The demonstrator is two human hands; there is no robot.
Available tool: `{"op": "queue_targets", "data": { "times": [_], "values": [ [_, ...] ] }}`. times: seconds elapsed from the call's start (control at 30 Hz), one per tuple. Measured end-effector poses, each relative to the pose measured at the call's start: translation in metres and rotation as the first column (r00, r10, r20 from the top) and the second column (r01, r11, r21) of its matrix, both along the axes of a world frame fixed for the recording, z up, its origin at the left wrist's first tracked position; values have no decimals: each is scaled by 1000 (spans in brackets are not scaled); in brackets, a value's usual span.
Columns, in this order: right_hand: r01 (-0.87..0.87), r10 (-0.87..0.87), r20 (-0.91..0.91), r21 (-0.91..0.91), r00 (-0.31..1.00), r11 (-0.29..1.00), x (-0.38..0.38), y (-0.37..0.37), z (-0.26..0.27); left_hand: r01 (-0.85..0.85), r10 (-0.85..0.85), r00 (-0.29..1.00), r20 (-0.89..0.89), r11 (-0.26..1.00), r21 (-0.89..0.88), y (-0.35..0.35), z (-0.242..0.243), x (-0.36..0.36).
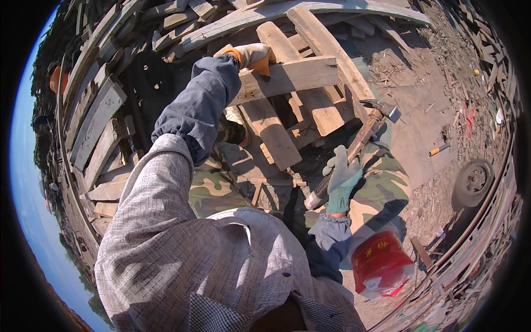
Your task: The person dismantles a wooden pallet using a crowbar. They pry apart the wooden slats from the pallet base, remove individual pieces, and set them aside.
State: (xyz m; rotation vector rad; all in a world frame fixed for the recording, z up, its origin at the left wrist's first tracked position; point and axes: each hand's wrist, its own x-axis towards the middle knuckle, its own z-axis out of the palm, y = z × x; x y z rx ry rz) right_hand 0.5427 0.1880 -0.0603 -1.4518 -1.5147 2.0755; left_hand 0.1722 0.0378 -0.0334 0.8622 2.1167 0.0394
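Note:
My left hand (pixel 255 58), in a white and orange work glove, grips the upper edge of a short wooden plank (pixel 305 78) near its left end. This plank lies across several other boards, among them a board (pixel 271 133) slanting towards me and a thick block (pixel 323 114). My right hand (pixel 343 174), in a grey-green knit glove, holds a claw hammer (pixel 360 139) by its wooden handle. The hammer's metal head points up and away, beside a long beam (pixel 332 50) and apart from the plank. Shadow hides the gaps under the boards.
Piled timber (pixel 99 120) rises on the left and far side. A red-printed bucket (pixel 379 263) bearing writing stands by my right side. On the right ground lie an orange-and-black handle (pixel 439 150) and a wheel with a tyre (pixel 473 182). Someone in orange (pixel 58 79) is far left.

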Motion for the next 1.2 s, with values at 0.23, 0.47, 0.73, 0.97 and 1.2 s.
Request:
{"op": "queue_targets", "data": {
  "times": [0.23,0.47,0.73,0.97,1.2],
  "values": [
    [-86,78,62,146,995,986,2,0,18,-236,254,966,-54,944,229,-36,-58,-1],
    [-55,-97,-530,-265,842,963,-29,44,26,-329,526,673,-520,843,426,-8,-106,51],
    [87,-85,-30,104,996,991,-110,101,-27,-344,552,618,-560,830,438,-4,-117,65],
    [-386,376,-86,-170,923,907,-130,133,-41,-344,483,671,-562,875,341,-5,-113,62],
    [-329,301,201,121,932,937,-146,129,-36,-363,497,674,-547,867,340,-5,-108,62]
  ]
}}
